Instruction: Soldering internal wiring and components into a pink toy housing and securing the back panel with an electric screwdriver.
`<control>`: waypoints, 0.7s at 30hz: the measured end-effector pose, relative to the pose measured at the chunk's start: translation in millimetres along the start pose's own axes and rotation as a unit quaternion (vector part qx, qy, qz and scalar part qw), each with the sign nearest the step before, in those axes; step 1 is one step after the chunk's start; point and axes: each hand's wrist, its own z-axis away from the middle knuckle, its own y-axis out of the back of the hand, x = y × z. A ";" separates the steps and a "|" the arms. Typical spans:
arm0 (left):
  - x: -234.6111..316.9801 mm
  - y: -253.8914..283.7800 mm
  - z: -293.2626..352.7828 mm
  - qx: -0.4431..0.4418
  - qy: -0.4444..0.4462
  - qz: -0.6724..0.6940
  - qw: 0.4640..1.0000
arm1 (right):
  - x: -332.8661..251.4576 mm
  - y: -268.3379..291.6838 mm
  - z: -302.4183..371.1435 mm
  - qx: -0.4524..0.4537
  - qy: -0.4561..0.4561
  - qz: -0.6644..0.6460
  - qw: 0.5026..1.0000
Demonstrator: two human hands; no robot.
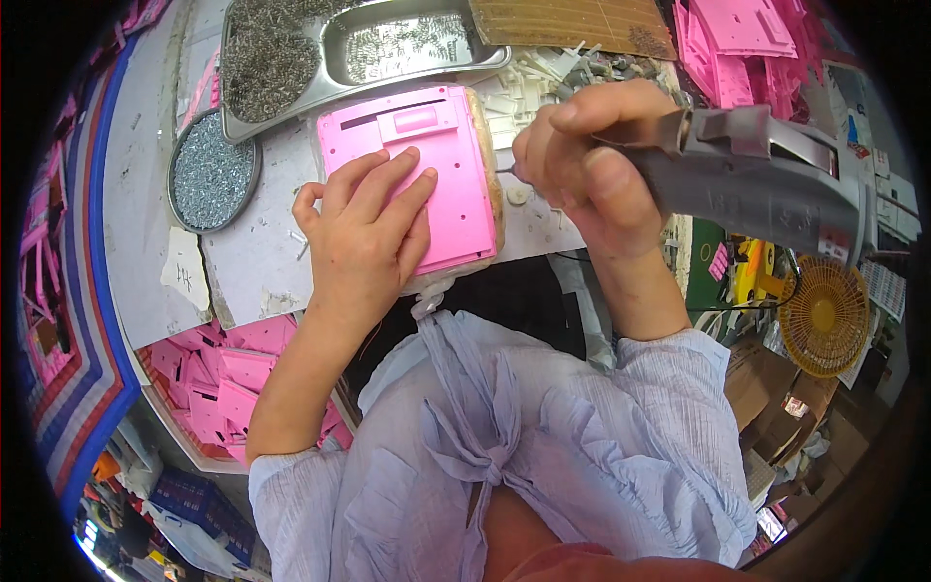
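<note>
Pink panel (456,218): on padded base (488,145), tabletop's (281,184) near edge | Left hand (369,233): spread on panel | Right hand (606,175): wrapped round grey power screwdriver (756,189), bit (506,171) by panel's right edge | Room: mostly bare strip, panel to metal-bits dish (208,230)

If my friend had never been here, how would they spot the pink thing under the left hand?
Start at the pale worktable, then find the metal tray at its far side. Below it in the picture lies a flat pink panel with a raised bump near its far edge. Unlike the heaped pink pieces, it has the left hand spread on top.
</note>
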 end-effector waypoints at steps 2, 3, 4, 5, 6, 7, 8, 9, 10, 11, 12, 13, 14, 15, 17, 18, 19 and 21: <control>-0.8 -0.6 0.9 0.002 0.000 0.000 1.000 | 4.7 0.1 -4.3 0.005 0.005 -0.013 1.000; -0.9 -0.8 0.8 0.003 -0.002 0.002 1.000 | 11.3 3.0 -9.9 0.005 0.011 -0.046 0.999; -1.0 -1.1 0.7 0.004 -0.003 0.005 1.000 | 13.5 5.2 -14.0 0.005 0.017 -0.080 0.997; -1.5 -1.2 1.9 0.005 0.000 0.005 1.000 | 9.3 6.2 -21.3 -0.014 0.015 -0.134 0.991; -1.5 -1.4 2.0 0.004 0.002 0.005 1.000 | 20.5 4.3 -18.5 0.002 0.000 -0.104 0.995; -1.0 -1.5 1.1 0.004 0.003 0.005 1.000 | 39.2 0.8 -13.1 0.018 -0.015 -0.072 0.997; 0.3 -1.1 0.3 0.005 0.006 0.005 1.000 | 47.1 -3.0 -11.9 0.033 -0.030 -0.041 0.998; 1.5 -1.3 -0.9 0.006 0.004 0.005 1.000 | 44.8 -1.9 -12.8 0.017 -0.007 -0.052 0.998; 2.6 -2.0 -2.6 0.007 0.001 0.005 1.000 | 41.9 2.1 -13.8 0.000 -0.010 -0.078 0.997; 1.9 0.8 -0.9 0.004 -0.001 0.002 1.000 | 38.7 5.8 -13.2 -0.014 -0.014 -0.109 0.994; 0.3 0.1 0.3 0.011 0.000 0.005 1.000 | 33.3 10.4 -17.2 -0.034 -0.017 -0.135 0.990; -1.7 -1.2 2.6 0.018 0.001 0.009 1.000 | 19.0 2.4 -10.0 -0.021 -0.024 -0.118 0.993; -2.5 -3.0 4.6 0.023 -0.002 0.013 1.000 | 3.3 -4.4 -3.5 -0.007 -0.029 -0.098 0.995; -2.2 -3.0 4.5 0.023 -0.004 0.013 1.000 | -13.3 -10.6 1.3 0.005 -0.034 -0.077 0.996; -0.5 -3.2 2.5 0.023 -0.009 0.012 1.000 | -7.3 -11.0 22.1 0.008 -0.044 -0.005 0.999; 0.8 -4.7 0.8 0.026 -0.012 0.013 0.999 | -4.7 -10.9 28.1 0.006 -0.061 0.026 0.998; 2.3 -6.7 -1.5 0.029 -0.015 0.015 0.999 | -5.6 -10.0 31.0 0.011 -0.071 0.027 0.997; -1.1 -6.3 -5.6 0.016 -0.014 0.037 0.999 | -6.9 -6.9 32.3 0.021 -0.083 -0.006 0.996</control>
